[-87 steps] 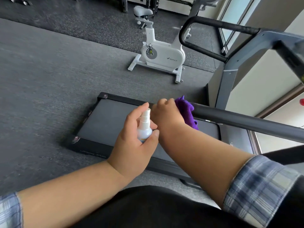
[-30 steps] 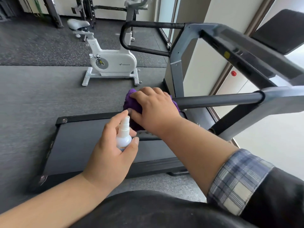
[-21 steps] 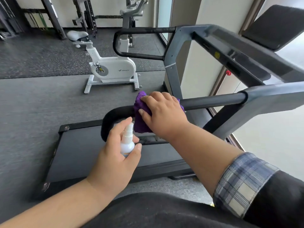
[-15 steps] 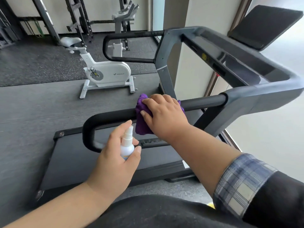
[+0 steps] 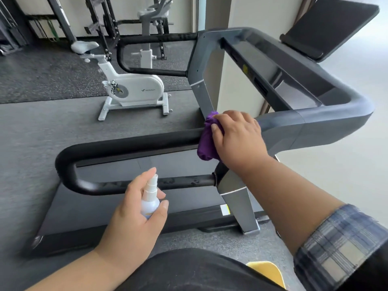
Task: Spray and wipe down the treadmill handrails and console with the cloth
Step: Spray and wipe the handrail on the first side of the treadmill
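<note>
I see my right hand (image 5: 237, 137) clamped over the purple cloth (image 5: 206, 141) on the near handrail (image 5: 130, 143), now up at the rail's grey console end rather than mid-rail as half a second ago. My left hand (image 5: 134, 215) still grips the spray bottle (image 5: 149, 199), below the rail, over the treadmill deck's near edge.

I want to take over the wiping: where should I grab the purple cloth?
Grip the purple cloth at its bunched lower end hanging below the near handrail, coming from the left; the right hand covers its top and right side.
</note>
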The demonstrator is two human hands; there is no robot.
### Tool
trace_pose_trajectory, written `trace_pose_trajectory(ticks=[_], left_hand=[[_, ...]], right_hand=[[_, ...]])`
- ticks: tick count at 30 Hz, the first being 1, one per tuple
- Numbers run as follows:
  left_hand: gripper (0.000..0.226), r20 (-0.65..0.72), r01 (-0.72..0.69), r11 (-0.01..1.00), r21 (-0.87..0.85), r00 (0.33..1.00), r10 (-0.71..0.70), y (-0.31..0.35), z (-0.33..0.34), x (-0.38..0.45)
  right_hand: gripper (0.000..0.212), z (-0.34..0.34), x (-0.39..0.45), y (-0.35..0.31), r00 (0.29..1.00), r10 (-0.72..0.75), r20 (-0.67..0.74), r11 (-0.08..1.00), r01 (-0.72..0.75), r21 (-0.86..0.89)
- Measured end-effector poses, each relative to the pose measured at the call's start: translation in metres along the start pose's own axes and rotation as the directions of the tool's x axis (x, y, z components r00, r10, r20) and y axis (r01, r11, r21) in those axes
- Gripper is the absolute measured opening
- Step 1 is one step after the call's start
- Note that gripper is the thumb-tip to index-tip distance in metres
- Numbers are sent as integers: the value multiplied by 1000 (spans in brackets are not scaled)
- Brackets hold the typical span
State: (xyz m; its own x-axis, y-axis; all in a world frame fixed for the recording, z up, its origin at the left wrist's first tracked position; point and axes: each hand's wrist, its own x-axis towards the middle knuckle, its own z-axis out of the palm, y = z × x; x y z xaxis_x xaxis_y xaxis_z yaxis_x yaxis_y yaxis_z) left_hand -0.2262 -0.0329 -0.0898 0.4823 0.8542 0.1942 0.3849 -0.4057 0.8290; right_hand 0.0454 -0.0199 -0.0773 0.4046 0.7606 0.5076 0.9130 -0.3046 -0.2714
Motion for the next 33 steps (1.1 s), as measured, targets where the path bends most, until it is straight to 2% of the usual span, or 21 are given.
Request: trace_pose_trajectory(ticks=[3,8,12,15,18,21,25,33], left_hand=[[80,-39,40,999,-3,998,-40,3,5,-1],[71,-98,42,999,-3,994,-42,17,23,9],[77,-76,40,999,13,996,-38,25,35,7],[82,-80,60,998,26,995,-58,25,35,3],[78,-97,83,996,17,992,-81,19,29,-1],[71,-115,106,994,8,988,-104,10,21,-5],[66,-132,128,992,-5,983,-127,0,10,-7],[65,-115,100,995,16,989,-97,-22,-31,-3]], right_hand=[[42,6,2,-18,999,6,41,1000,-5,-30],[58,18,0,-56,965,-215,153,968,231,-98],[66,15,4,-40,944,-279,177,952,297,-81],[63,7,5,-21,949,-258,181,960,272,-63],[61,-4,6,1,973,-175,150,982,183,-43],[61,-8,6,6,980,-144,135,987,153,-57],[60,-1,4,-15,981,-135,138,989,142,-39],[58,29,3,-96,960,-244,140,965,255,-66]])
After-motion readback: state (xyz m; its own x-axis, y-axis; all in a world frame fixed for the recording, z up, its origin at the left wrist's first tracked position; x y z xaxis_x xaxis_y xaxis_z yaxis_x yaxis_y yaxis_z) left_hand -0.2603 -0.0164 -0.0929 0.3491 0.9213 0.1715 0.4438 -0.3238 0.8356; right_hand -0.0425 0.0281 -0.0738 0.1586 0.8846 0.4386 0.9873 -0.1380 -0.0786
